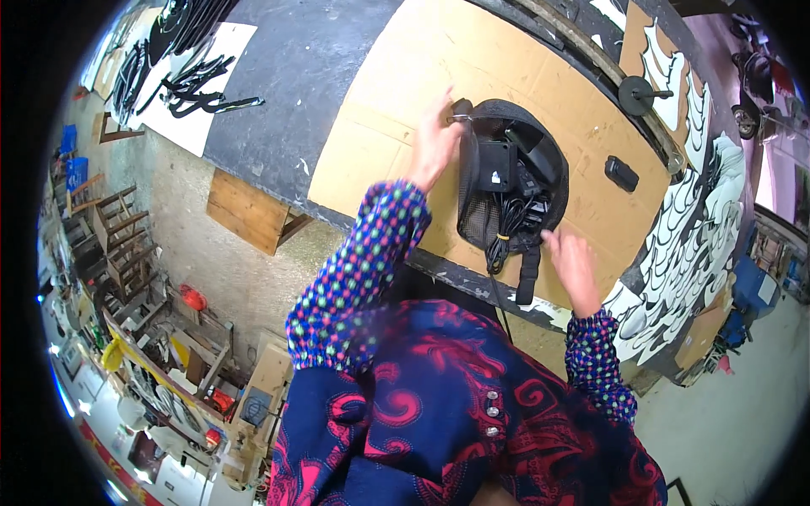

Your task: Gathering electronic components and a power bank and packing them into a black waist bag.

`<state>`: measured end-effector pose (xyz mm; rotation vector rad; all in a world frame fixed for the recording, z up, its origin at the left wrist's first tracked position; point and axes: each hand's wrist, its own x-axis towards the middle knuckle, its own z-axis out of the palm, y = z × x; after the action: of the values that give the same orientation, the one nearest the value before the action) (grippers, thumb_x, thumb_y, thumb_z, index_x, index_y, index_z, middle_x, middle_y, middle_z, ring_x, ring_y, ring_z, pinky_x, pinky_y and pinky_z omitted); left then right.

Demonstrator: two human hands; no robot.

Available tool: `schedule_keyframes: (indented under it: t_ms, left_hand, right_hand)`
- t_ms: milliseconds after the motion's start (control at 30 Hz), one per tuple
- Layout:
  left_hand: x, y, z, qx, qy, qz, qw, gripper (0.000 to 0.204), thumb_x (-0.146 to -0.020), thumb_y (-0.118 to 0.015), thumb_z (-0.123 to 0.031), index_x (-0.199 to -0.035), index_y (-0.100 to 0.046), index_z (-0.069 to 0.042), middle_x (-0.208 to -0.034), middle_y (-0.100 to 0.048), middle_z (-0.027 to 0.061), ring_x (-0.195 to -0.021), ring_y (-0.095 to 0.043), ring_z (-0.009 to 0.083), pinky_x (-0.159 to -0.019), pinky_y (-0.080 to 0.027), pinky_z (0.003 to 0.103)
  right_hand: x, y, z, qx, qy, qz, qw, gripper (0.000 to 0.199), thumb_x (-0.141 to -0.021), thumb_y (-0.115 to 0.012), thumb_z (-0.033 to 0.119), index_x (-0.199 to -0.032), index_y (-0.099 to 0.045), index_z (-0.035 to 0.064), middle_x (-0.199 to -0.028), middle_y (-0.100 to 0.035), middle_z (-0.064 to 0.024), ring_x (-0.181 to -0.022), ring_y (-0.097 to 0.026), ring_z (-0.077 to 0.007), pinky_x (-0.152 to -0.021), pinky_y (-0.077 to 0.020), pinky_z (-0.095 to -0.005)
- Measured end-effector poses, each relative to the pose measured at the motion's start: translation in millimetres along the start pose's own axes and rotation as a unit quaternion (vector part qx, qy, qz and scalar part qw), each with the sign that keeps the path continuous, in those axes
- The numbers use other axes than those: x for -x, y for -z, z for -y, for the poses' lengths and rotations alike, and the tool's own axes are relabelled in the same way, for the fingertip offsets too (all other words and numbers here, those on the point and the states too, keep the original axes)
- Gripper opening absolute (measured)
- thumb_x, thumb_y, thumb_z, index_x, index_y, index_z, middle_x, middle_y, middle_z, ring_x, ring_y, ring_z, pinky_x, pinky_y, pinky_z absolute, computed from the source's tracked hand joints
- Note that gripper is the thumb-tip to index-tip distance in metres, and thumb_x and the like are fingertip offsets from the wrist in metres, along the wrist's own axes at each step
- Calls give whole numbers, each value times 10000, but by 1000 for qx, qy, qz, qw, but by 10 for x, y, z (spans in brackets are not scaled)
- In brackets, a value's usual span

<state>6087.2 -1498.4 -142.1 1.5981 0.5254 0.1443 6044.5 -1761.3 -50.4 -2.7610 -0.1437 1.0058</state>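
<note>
A black mesh bag lies opened up on a cardboard sheet in front of me. Inside it are a black square box, a bundled black cable and other dark parts that overlap. My left hand is at the bag's upper left corner, its thumb against the edge beside a small metal clip and its index finger pointing away. My right hand is by the lower right rim, thumb apart from the fingers and nearly touching the bag. A black strap hangs from the bag's near side.
The cardboard sheet covers part of a dark table. A small black device lies right of the bag. Beyond runs a metal bar with a round black knob. White cut pieces spread at right; black strips lie far left.
</note>
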Motion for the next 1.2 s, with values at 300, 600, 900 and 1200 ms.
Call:
schedule_keyframes:
  t_ms: [300,600,900,1200]
  left_hand:
    - [1341,-137,316,-86,186,96,974,359,-868,-616,-273,-1007,-491,34,-861,-502,73,-803,-484,157,-735,-437,306]
    - [1401,-300,-402,31,198,19,980,231,-930,-491,-202,-1063,-417,-28,-725,-556,124,-594,-532,171,-528,-453,351]
    - [1553,-314,-50,25,148,0,989,268,-883,-534,-111,-1086,-385,-21,-846,-595,152,-641,-562,193,-580,-461,331]
    - [1616,-449,-17,-141,23,-42,989,436,-872,-551,-98,-1235,-318,-33,-899,-597,214,-735,-620,333,-637,-483,384]
  right_hand:
    - [-500,-66,50,41,95,-231,967,281,-915,-490,212,-1051,-445,-30,-902,-558,-262,-832,-560,-431,-670,-459,-481]
    - [-138,-121,8,-54,186,-266,944,210,-869,-533,60,-1055,-460,-4,-873,-581,-217,-795,-589,-389,-647,-469,-435]
    - [40,-376,-72,-109,224,-190,950,271,-865,-576,96,-1104,-456,48,-722,-565,-141,-643,-584,-305,-573,-465,-387]
    - [-757,390,941,-53,432,-277,856,204,-845,-557,46,-1048,-555,31,-998,-574,-164,-916,-566,-339,-764,-473,-383]
